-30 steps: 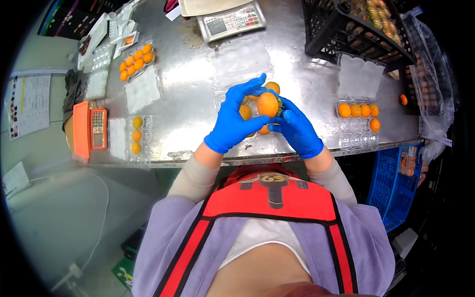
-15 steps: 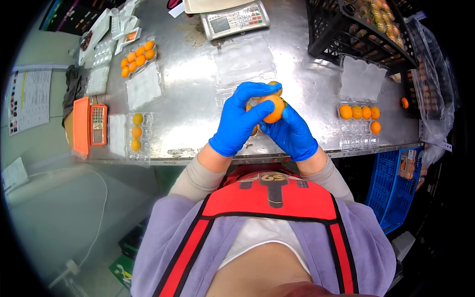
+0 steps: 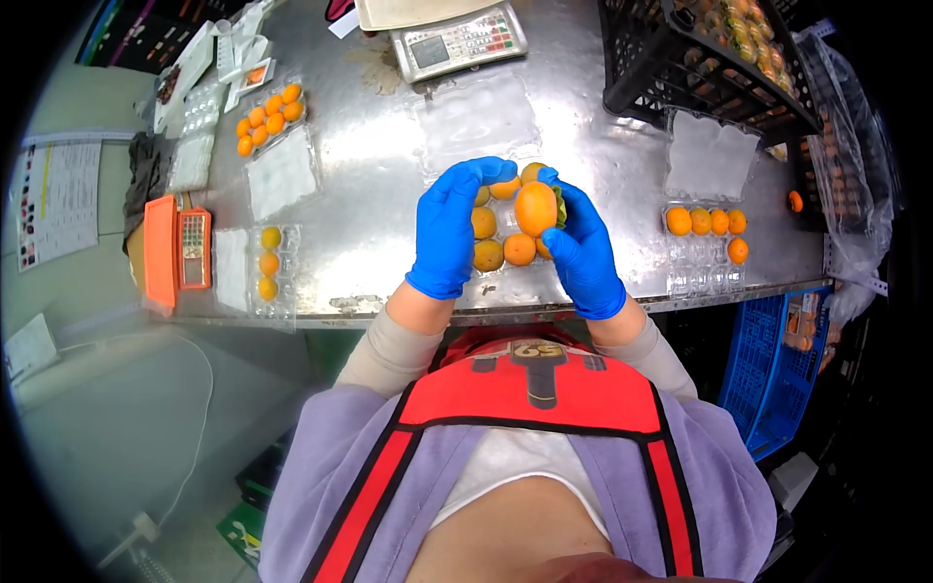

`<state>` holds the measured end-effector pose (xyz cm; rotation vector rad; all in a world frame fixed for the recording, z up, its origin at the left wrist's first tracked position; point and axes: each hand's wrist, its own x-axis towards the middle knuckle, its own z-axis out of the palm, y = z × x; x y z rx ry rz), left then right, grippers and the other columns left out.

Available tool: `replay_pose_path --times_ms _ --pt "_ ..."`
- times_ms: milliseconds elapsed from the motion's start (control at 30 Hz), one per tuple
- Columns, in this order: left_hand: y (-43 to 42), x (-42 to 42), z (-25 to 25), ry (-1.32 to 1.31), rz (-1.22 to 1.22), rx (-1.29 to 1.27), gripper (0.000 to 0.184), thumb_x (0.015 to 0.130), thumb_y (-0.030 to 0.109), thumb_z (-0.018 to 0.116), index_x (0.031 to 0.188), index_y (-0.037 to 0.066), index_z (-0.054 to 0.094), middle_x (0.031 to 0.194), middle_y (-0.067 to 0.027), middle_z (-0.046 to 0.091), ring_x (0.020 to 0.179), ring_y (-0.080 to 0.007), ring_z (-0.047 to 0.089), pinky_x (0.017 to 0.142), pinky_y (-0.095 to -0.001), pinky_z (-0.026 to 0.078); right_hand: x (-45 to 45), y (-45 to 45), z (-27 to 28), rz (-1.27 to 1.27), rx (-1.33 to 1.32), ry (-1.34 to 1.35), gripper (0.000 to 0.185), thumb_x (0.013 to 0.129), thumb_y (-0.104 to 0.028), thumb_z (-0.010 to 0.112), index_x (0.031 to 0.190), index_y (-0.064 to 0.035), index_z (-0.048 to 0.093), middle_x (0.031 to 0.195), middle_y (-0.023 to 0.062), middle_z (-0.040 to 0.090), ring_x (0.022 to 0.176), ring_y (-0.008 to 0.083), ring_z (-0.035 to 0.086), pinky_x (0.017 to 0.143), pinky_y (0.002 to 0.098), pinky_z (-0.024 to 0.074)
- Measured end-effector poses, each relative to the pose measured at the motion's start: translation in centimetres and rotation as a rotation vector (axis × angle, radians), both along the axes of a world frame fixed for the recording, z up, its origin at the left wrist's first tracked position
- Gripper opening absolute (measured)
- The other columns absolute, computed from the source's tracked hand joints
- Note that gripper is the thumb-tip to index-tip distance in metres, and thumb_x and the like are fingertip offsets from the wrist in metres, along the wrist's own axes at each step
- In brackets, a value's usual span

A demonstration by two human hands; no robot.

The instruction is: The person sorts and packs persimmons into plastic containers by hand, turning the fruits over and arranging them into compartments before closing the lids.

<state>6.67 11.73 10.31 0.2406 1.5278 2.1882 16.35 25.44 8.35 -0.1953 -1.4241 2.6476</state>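
Observation:
Both my hands wear blue gloves over the near middle of the steel table. My right hand [image 3: 585,251] grips an orange persimmon [image 3: 535,209] between thumb and fingers, its green leafy calyx turned toward the palm. To the left, my left hand [image 3: 447,228] is open and holds nothing, with its fingers reaching over the far fruit. Beneath and between the hands sit several persimmons [image 3: 519,250] in rows. Their clear plastic pack is mostly hidden; its lid [image 3: 476,121] lies folded back on the far side.
A scale [image 3: 462,44] stands at the back. Clear packs with persimmons lie at far left [image 3: 272,115], near left [image 3: 269,262] and right [image 3: 705,222]. A black crate [image 3: 641,68] occupies the back right, an orange scale [image 3: 160,248] the left edge, and a blue crate [image 3: 768,379] sits below right.
My hands have moved apart. The persimmon they held together is now in my right hand alone, turned with its calyx to the right, and the fruit below has come into view.

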Motion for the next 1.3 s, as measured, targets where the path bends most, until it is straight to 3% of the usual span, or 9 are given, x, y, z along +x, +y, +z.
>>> replay_pose_path --times_ms 233,333,533,667,833,867,933,1067,1300 --pt "-0.1 0.8 -0.1 -0.057 -0.186 0.11 0.047 0.084 0.006 0.056 0.129 0.003 0.044 0.134 -0.0103 0.043 0.112 -0.0192 0.051 0.097 -0.0322 0.041 -0.3 0.0 0.1 -0.155 0.316 0.169 0.062 0.076 -0.003 0.068 0.13 -0.0013 0.037 0.137 0.0135 0.038 0.123 0.0222 0.04 0.103 0.0341 0.032" --pt "0.1 1.3 0.8 0.126 -0.263 0.041 0.052 0.082 0.007 0.057 0.131 0.001 0.042 0.135 -0.0125 0.041 0.119 -0.0217 0.046 0.098 -0.0334 0.039 -0.3 0.1 -0.5 -0.179 0.415 0.192 0.062 0.074 -0.002 0.07 0.128 -0.002 0.04 0.131 0.0124 0.044 0.118 0.0216 0.045 0.1 0.0333 0.0362" --pt "0.0 1.2 -0.2 0.032 -0.236 0.021 0.043 0.083 0.009 0.059 0.123 0.002 0.049 0.127 -0.011 0.05 0.113 -0.0204 0.051 0.095 -0.0319 0.041 -0.8 0.2 0.1 -0.248 0.761 0.317 0.057 0.069 -0.001 0.073 0.121 -0.0038 0.049 0.116 0.011 0.053 0.107 0.0219 0.053 0.09 0.0315 0.0425" --pt "0.6 0.8 0.1 -0.218 -0.143 0.156 0.042 0.085 0.012 0.059 0.124 0.002 0.048 0.125 -0.01 0.05 0.111 -0.0188 0.051 0.095 -0.0309 0.042 -1.1 0.4 0.6 -0.248 0.895 0.378 0.057 0.068 -0.003 0.074 0.12 -0.0042 0.05 0.117 0.0119 0.053 0.106 0.0234 0.054 0.09 0.0307 0.0429" --pt "-0.5 0.4 -1.0 -0.12 -0.292 0.148 0.057 0.081 0.022 0.064 0.129 0.001 0.042 0.135 -0.0113 0.042 0.118 -0.0226 0.046 0.098 -0.0343 0.039 -1.4 1.1 0.2 -0.254 1.065 0.445 0.062 0.071 -0.006 0.071 0.127 -0.005 0.044 0.128 0.0128 0.049 0.116 0.0254 0.047 0.095 0.0344 0.0381" --pt "-0.7 0.2 -1.2 -0.034 -0.34 0.108 0.06 0.08 0.022 0.066 0.13 0.001 0.04 0.138 -0.0114 0.038 0.121 -0.0235 0.044 0.099 -0.0348 0.038 -1.2 1.1 0.4 -0.254 1.064 0.445 0.062 0.071 -0.006 0.071 0.127 -0.005 0.044 0.128 0.0128 0.049 0.116 0.0254 0.047 0.095 0.0344 0.0381" --pt "-0.6 0.3 -0.1 0.0 -0.294 0.117 0.063 0.078 0.019 0.067 0.131 0.001 0.039 0.14 -0.0118 0.036 0.122 -0.0243 0.044 0.1 -0.0358 0.038 -0.9 1.0 0.9 -0.146 0.602 0.28 0.068 0.072 -0.008 0.07 0.132 -0.0053 0.037 0.135 0.0125 0.042 0.122 0.0243 0.042 0.098 0.0358 0.035" --pt "-0.6 0.2 0.5 0.091 -0.225 0.198 0.066 0.075 0.0 0.067 0.133 0.003 0.035 0.14 -0.0123 0.035 0.123 -0.0241 0.043 0.103 -0.0376 0.035 -0.7 1.7 0.5 0.004 0.457 0.198 0.076 0.075 -0.013 0.069 0.139 -0.0057 0.028 0.139 0.0115 0.035 0.124 0.0227 0.039 0.098 0.0349 0.0339" --pt "-0.8 0.3 0.2 0.234 -0.215 0.136 0.069 0.074 0.0 0.068 0.134 0.004 0.034 0.142 -0.0129 0.033 0.127 -0.0242 0.038 0.105 -0.0377 0.033 -1.2 -0.2 0.9 0.041 0.125 0.059 0.072 0.079 -0.011 0.067 0.14 -0.0065 0.027 0.14 0.0097 0.034 0.12 0.0189 0.043 0.096 0.0298 0.0372"
